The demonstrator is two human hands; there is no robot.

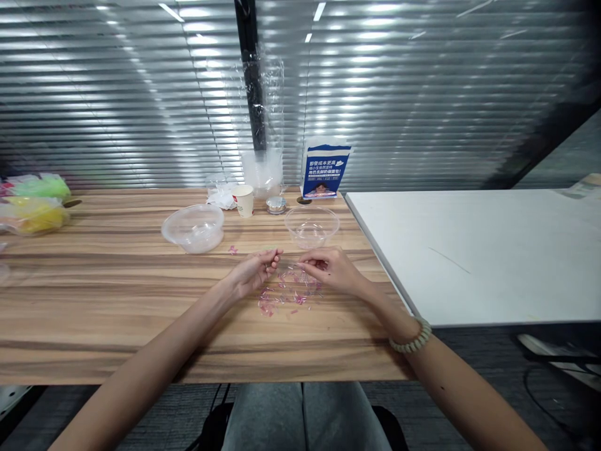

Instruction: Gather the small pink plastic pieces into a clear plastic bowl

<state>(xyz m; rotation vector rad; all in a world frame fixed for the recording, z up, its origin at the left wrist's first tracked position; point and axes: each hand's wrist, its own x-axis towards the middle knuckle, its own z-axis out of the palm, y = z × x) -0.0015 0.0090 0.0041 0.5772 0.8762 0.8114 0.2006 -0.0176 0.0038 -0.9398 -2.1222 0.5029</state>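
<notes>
Over the wooden table, my left hand [253, 272] is closed in a pinch, fingertips pointing right. Opposite it, my right hand [331, 269] pinches too, with a beaded bracelet [413, 338] on that wrist. Something thin and see-through may run between the fingertips, but it is too faint to make out. Just below both hands lies a scatter of small pink and transparent shreds [286, 294]. A little pink piece [233, 250] rests apart, left of my left hand. Beyond my hands stand two transparent plastic bowls, the left bowl [193, 230] and the right bowl [312, 227].
At the back are a paper cup [244, 202], crumpled white tissue [222, 196], a small round tin [276, 205] and a blue printed bag [325, 172]. Colourful plastic bags [35, 205] sit far left. A white table [483, 257] adjoins on the right. Blinds [141, 94] close off the back.
</notes>
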